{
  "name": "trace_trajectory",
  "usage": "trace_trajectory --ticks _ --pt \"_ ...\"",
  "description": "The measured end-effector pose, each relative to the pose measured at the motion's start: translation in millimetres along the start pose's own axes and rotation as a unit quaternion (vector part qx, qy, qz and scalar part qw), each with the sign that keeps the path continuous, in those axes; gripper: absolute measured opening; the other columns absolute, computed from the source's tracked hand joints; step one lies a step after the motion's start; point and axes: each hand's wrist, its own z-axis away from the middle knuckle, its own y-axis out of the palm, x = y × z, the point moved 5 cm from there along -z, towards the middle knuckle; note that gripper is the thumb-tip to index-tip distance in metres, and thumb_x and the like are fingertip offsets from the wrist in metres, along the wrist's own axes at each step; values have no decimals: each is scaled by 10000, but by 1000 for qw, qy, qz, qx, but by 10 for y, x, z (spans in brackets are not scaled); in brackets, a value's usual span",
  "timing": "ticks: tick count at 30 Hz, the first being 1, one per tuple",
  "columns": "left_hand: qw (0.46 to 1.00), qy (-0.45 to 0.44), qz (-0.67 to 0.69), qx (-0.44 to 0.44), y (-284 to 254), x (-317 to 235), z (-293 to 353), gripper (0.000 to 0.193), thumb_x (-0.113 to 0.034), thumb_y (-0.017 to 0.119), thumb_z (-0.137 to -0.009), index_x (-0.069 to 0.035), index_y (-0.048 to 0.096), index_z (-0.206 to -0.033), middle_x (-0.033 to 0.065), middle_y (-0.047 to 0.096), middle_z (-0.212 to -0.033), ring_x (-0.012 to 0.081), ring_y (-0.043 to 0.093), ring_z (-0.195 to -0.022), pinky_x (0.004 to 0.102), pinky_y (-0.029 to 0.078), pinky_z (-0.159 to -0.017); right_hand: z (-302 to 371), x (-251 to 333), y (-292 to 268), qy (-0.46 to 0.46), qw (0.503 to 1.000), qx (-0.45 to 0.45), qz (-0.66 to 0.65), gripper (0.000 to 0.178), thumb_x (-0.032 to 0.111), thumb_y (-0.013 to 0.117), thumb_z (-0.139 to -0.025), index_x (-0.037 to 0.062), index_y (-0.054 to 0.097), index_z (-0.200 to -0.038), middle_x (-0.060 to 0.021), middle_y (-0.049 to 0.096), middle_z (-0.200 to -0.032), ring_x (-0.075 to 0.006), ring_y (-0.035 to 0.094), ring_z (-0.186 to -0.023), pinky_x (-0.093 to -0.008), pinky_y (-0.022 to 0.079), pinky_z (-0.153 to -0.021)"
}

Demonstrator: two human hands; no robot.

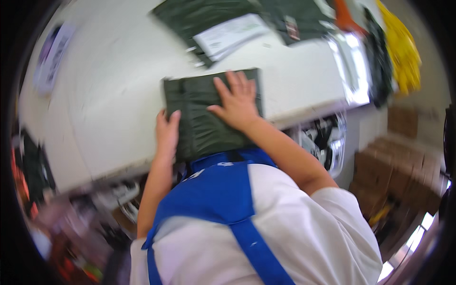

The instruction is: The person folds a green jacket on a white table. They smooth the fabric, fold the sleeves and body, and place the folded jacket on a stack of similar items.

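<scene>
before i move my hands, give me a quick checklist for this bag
1. Right hand on bag: ok, fingers spread on its upper face.
2. Left hand placed: ok, at the bag's left edge.
3. Bag fully on table: not ok, its near edge seems to reach past the table edge toward the apron.
4. Apart from labelled bag: ok, table shows between.
5. Bag sealed: cannot tell.

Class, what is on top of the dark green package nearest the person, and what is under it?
The right hand rests spread on the dark green package; the left hand is at its left edge. White table shows beyond it; whatever lies directly underneath is covered.
</scene>
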Motion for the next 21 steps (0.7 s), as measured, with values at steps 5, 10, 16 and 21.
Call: trace_trajectory --ticks 5,10,16,21 --pt "932 32 168 319 468 -1135 558 616 -375 545 -936 -48 328 -1410 121 454 -1365 227 455 -1237 357 391 -1010 385 403 -769 157 950 49 -266 822 475 662 -807 29 320 -1407 -278 381 -1316 -445 380 -1211 -460 323 -1037" --pt "741 172 33 649 1753 -1861 1647 832 -628 451 -875 -107 233 -1486 130 168 -1548 298 242 -1389 420 358 -1019 1147 -335 -2026 297 806 -221 -461 900 314 739 -743 -50 246 -1403 -267 455 -1276 -329 538 -1097 -403 485 -871" --pt "534 338 -145 762 2612 -1590 2623 770 -385 607 -865 -112 238 -1483 140 103 -1555 275 235 -1391 382 361 -1026 3041 -1576 -2440 381 621 -437 -528 487 58 558 -778 -64 480 -1243 -131 627 -1062 -182 652 -837 -263 542 -729" --pt "624 217 -235 713 2860 -1328 2140 734 -319 634 -843 -129 293 -1465 117 175 -1529 273 361 -1306 364 397 -991 4939 -3141 -2512 431 552 -512 -497 343 176 539 -842 41 540 -1158 -72 625 -964 -213 636 -809 -337 543 -630"
